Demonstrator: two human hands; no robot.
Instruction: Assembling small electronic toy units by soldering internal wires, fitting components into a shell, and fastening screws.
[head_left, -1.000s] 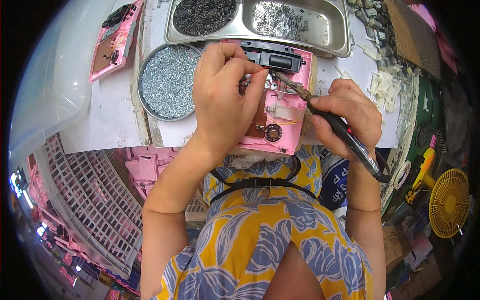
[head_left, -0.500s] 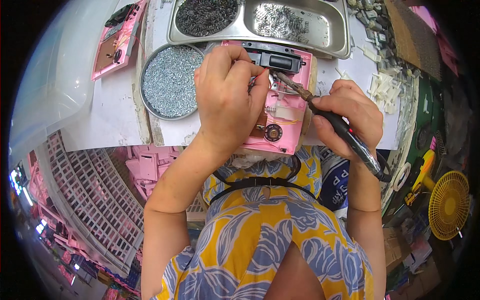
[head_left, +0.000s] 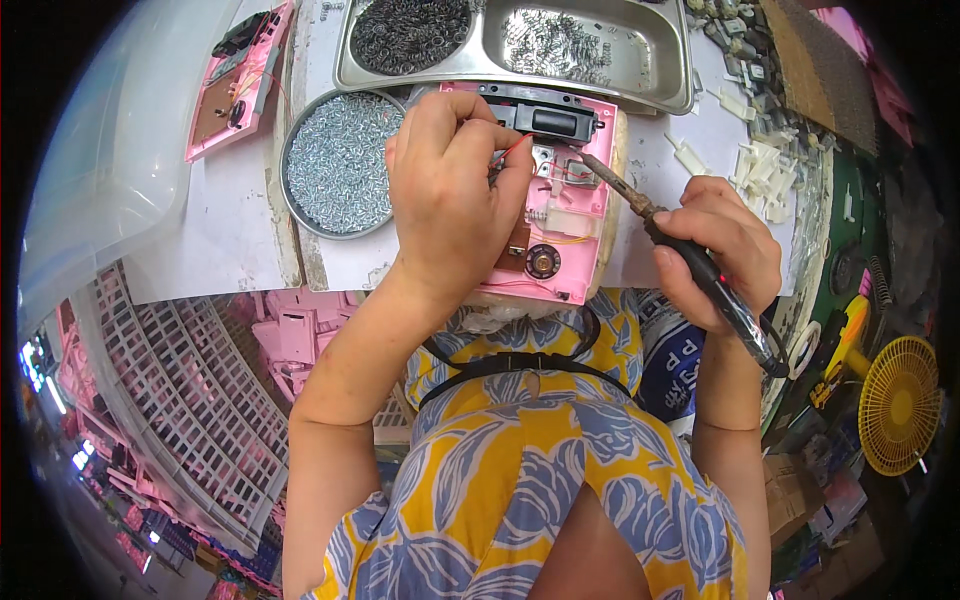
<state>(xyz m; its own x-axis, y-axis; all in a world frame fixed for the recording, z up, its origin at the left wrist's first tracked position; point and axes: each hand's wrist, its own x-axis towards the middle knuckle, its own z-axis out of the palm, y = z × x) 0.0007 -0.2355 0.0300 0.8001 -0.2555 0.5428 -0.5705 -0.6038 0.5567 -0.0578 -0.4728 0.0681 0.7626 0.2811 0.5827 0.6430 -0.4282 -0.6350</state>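
In front of me lies a pink plastic housing (head_left: 580,270) with a black plastic module (head_left: 548,120) at its far end, a small round speaker (head_left: 543,262) near its front, and thin wires. My left hand (head_left: 450,190) covers its left side, pinching a thin red wire (head_left: 518,146) between thumb and fingertips. A soldering iron (head_left: 690,262) with a black handle is gripped in my right hand (head_left: 725,245), right of the housing. Its brown metal shaft points to the far left, with the tip just below the black module's right part; whether it touches anything I cannot tell.
A round dish (head_left: 340,165) of small screws stands left, and a steel tray (head_left: 640,95) with springs lies beyond the housing. Another pink housing (head_left: 235,85) rests far left. White plastic parts (head_left: 768,180) lie right, above a yellow fan (head_left: 898,405). A slotted plastic basket (head_left: 180,380) is at lower left.
My right hand has drawn the soldering iron to the right and slightly nearer, so its tip is away from the wire. My left hand has barely moved and keeps its pinch.
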